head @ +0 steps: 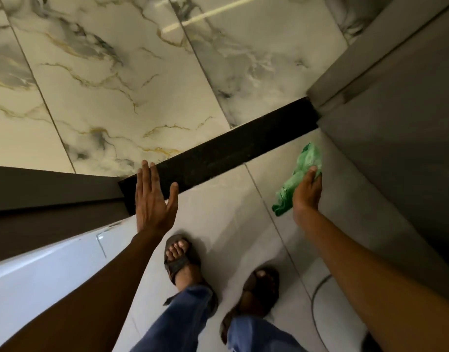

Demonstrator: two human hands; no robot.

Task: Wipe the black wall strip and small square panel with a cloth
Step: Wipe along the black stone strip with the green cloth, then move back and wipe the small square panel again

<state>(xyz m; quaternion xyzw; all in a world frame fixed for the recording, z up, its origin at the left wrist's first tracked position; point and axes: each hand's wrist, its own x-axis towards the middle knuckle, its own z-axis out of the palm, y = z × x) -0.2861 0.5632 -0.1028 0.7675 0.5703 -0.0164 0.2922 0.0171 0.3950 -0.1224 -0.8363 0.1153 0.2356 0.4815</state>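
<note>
- The fingers (pixel 148 179) of the left hand (pixel 152 199) are spread flat and hold nothing, their tips lying across the left end of the black wall strip (pixel 226 151); the right hand (pixel 307 191) has its fingers closed around a crumpled green cloth (pixel 301 174), held over the grey floor tile (pixel 223 219) just below the strip's right half and not touching it
- The marble wall (pixel 111 85) fills the upper view, and the black strip runs along its foot from the brown trim (pixel 40 191) at left to the grey corner panel (pixel 396 123) at right
- No small square panel shows here, so I cannot say where it is
- Judged from this, the wipe has not begun: the cloth should be flattened against the strip at one end and drawn along its full length with steady pressure, the free hand bracing on the wall, and extra care given to the corners where dust would gather
- Count: one strip, one cloth, two hands, two sandalled feet (pixel 182 260)
</note>
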